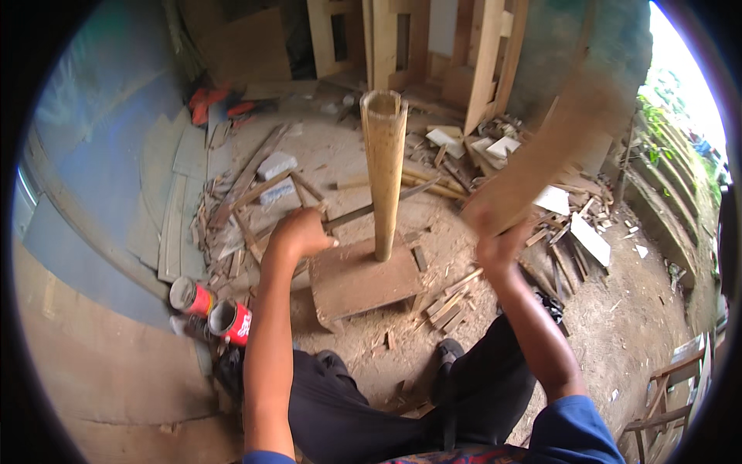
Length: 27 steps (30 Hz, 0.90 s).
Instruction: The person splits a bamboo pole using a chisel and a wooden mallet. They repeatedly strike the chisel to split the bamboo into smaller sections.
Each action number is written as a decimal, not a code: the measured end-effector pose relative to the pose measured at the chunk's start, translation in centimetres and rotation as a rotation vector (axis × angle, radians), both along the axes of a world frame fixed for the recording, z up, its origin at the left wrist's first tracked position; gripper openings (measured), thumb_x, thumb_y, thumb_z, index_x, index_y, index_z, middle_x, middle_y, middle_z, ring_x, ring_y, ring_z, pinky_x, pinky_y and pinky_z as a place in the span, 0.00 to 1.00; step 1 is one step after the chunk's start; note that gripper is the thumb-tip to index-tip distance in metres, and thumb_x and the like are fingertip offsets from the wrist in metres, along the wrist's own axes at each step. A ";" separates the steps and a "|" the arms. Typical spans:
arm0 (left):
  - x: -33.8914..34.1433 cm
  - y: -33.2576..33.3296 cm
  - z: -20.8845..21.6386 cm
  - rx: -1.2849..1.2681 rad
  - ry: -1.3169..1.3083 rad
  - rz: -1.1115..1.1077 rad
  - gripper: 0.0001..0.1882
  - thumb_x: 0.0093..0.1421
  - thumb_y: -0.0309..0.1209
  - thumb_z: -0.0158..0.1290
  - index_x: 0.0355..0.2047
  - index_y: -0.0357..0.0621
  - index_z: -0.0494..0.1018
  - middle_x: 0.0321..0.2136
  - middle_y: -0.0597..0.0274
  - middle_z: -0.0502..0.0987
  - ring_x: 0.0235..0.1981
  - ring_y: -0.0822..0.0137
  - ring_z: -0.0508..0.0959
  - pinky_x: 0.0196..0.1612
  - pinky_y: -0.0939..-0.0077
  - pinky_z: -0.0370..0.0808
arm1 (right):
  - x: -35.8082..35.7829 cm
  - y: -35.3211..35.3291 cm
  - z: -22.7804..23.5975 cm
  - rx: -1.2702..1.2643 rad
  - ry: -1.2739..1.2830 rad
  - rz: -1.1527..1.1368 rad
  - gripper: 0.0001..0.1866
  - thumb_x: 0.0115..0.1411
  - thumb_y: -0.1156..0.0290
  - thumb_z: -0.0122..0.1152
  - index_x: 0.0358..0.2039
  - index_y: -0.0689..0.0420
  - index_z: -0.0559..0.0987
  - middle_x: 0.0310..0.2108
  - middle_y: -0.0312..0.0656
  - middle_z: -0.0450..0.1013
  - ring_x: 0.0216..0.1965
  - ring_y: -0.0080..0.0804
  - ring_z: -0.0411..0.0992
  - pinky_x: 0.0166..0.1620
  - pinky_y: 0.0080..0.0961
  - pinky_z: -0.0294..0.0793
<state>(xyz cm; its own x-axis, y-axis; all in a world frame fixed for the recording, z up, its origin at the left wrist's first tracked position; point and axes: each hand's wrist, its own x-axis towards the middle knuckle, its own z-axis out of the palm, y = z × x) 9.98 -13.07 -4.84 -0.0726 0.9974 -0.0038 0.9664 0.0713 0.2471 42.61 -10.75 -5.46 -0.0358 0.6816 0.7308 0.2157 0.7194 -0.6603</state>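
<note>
An upright length of bamboo (382, 170), hollow at its top, stands on a low wooden stool (363, 282). To its left, my left hand (300, 233) is closed on a long, dark, thin blade (349, 216), probably a machete. The blade shows on both sides of the bamboo; whether it passes through or behind it I cannot tell. My right hand (498, 243) grips the lower end of a thick wooden board (537, 166), raised to the right of the bamboo and smeared by motion at its top.
Wood scraps (448, 305) litter the ground around the stool. Two red cans (232, 321) stand at the lower left. Wooden frames (487, 66) lean at the back, and white pieces (589, 238) lie in the pile at right. A concrete slope (665, 193) rises beyond.
</note>
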 end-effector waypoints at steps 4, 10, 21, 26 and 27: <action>0.7 -0.8 -0.1 -0.026 0.046 0.022 0.25 0.43 0.44 0.68 0.39 0.43 0.82 0.39 0.46 0.81 0.44 0.48 0.81 0.50 0.58 0.76 | 1.3 -1.2 -1.1 -0.578 -0.248 0.270 0.31 0.58 0.64 0.64 0.58 0.63 0.64 0.43 0.50 0.73 0.45 0.36 0.74 0.46 0.37 0.77; 1.7 -0.1 0.6 -0.027 0.068 0.062 0.24 0.43 0.43 0.68 0.38 0.43 0.82 0.41 0.45 0.81 0.45 0.48 0.80 0.50 0.58 0.76 | 0.0 -2.8 3.1 0.157 0.466 0.153 0.24 0.59 0.65 0.63 0.51 0.64 0.68 0.36 0.46 0.76 0.36 0.31 0.75 0.40 0.30 0.77; 1.2 1.5 2.3 -0.071 0.090 0.059 0.27 0.44 0.42 0.69 0.41 0.37 0.80 0.43 0.42 0.80 0.46 0.46 0.80 0.51 0.60 0.76 | 0.2 -1.7 0.2 -0.072 0.154 -0.007 0.20 0.58 0.72 0.59 0.49 0.63 0.68 0.37 0.47 0.74 0.33 0.32 0.75 0.35 0.30 0.79; 1.8 1.9 2.5 0.048 0.103 -0.006 0.27 0.46 0.43 0.68 0.40 0.36 0.79 0.42 0.42 0.80 0.46 0.47 0.80 0.50 0.58 0.76 | 0.7 2.3 -5.7 -0.609 -0.480 0.065 0.20 0.60 0.70 0.63 0.49 0.62 0.70 0.37 0.42 0.74 0.36 0.26 0.73 0.37 0.26 0.76; 0.8 1.6 3.0 0.105 0.108 0.018 0.26 0.46 0.44 0.68 0.40 0.36 0.79 0.42 0.42 0.80 0.46 0.47 0.80 0.50 0.57 0.76 | -0.2 2.4 -4.0 -0.609 -0.375 0.127 0.20 0.59 0.69 0.63 0.49 0.63 0.69 0.37 0.42 0.74 0.35 0.27 0.73 0.37 0.25 0.76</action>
<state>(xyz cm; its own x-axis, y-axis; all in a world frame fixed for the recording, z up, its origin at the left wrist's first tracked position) 10.76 -11.46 -1.87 -0.0844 0.9904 0.1095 0.9866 0.0677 0.1484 42.45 -8.38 -9.43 -0.3156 0.9376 0.1462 0.4456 0.2825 -0.8495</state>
